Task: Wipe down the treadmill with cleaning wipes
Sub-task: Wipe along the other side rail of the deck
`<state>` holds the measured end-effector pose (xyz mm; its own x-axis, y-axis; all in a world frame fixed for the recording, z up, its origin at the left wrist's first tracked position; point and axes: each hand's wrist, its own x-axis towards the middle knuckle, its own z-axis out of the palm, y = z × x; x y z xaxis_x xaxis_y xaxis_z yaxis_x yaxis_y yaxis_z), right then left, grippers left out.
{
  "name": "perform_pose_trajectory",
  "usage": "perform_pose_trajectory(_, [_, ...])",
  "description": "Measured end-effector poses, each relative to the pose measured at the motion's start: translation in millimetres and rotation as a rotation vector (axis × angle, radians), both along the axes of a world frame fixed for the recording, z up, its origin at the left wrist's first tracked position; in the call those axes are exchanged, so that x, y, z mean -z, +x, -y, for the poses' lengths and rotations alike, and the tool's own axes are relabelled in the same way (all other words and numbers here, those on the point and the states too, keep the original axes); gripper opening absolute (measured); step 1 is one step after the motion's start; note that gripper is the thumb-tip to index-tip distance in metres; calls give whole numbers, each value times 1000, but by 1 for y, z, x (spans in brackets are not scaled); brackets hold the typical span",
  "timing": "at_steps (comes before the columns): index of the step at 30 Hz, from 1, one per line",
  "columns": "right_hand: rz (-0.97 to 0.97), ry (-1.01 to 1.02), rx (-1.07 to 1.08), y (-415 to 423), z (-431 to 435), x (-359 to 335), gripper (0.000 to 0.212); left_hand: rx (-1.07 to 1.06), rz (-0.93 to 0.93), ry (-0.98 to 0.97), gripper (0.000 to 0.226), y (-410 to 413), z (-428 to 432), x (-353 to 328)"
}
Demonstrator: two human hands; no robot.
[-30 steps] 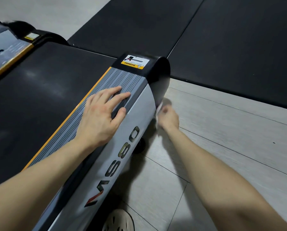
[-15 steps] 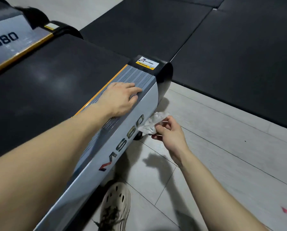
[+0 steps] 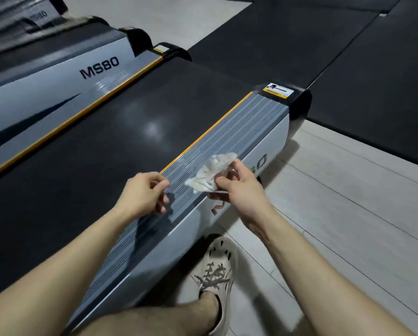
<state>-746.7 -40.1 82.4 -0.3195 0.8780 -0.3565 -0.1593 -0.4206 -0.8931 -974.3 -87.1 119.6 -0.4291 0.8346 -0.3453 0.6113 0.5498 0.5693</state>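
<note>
Fingertips and thumb of the right grip [image 3: 241, 190] pinch a bunched white wipe [image 3: 212, 174] by one edge. The rest of the wipe juts up and away from the palm, just above the ribbed grey side rail [image 3: 229, 139] of the treadmill [image 3: 111, 146]. Holding it by the rim like this looks like handling rather than scrubbing. My guess is the wad is being opened out or turned to a fresher face, since a flat pad would cover the ribs better than a ball.

The left grip [image 3: 143, 196] hovers close beside the right one, over the same rail, with its fingers curled inward and its thumb towards the wipe. I cannot tell whether it pinches anything. Its spot suits taking the wipe's free corner.

Beyond both grips the rail runs on to a black end cap with a warning label [image 3: 278, 89]. That stretch seems the likely next pass, and the grooves will need strokes along their length. Below the right grip a shoe [image 3: 217, 270] is planted on the floor [image 3: 348, 202], hard against the deck's side.
</note>
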Motion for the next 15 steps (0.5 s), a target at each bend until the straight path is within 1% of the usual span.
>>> perform_pose_trajectory(2, [80, 36, -15, 4, 0, 0, 41, -16, -80, -22, 38, -5, 5, -9])
perform_pose_trajectory(3, [119, 50, -15, 7, 1, 1, 41, -14, -150, -18, 51, -5, 4, -13])
perform_pose_trajectory(5, [156, 75, -27, 9, 1, 4, 38, 29, -350, -67, 81, 1, 3, -16])
perform_pose_trajectory(6, [174, 99, -42, 10, 1, 3, 35, 57, -456, -98, 89, 5, 1, -16])
perform_pose_trajectory(7, [206, 136, -64, 10, 1, 0, 31, 101, -559, -130, 93, 8, -1, -14])
perform_pose_trajectory(8, [267, 184, -89, 9, 0, -2, 27, 165, -659, -176, 91, 11, -3, -14])
perform_pose_trajectory(9, [363, 257, -113, 9, 0, -4, 24, 238, -719, -198, 82, 11, -5, -11])
perform_pose_trajectory(10, [472, 346, -135, 8, 0, -3, 22, 304, -724, -198, 64, 12, -7, -8])
perform_pose_trajectory(11, [574, 426, -163, 6, 1, -1, 21, 361, -683, -172, 44, 13, -8, -5])
perform_pose_trajectory(12, [651, 480, -191, 3, 2, 2, 22, 384, -643, -141, 33, 14, -8, -4])
perform_pose_trajectory(14, [726, 526, -232, 0, 5, 7, 23, 348, -615, -54, 24, 14, -9, -6])
perform_pose_trajectory(15, [734, 543, -237, -2, 6, 9, 24, 327, -608, -13, 25, 12, -12, -7])
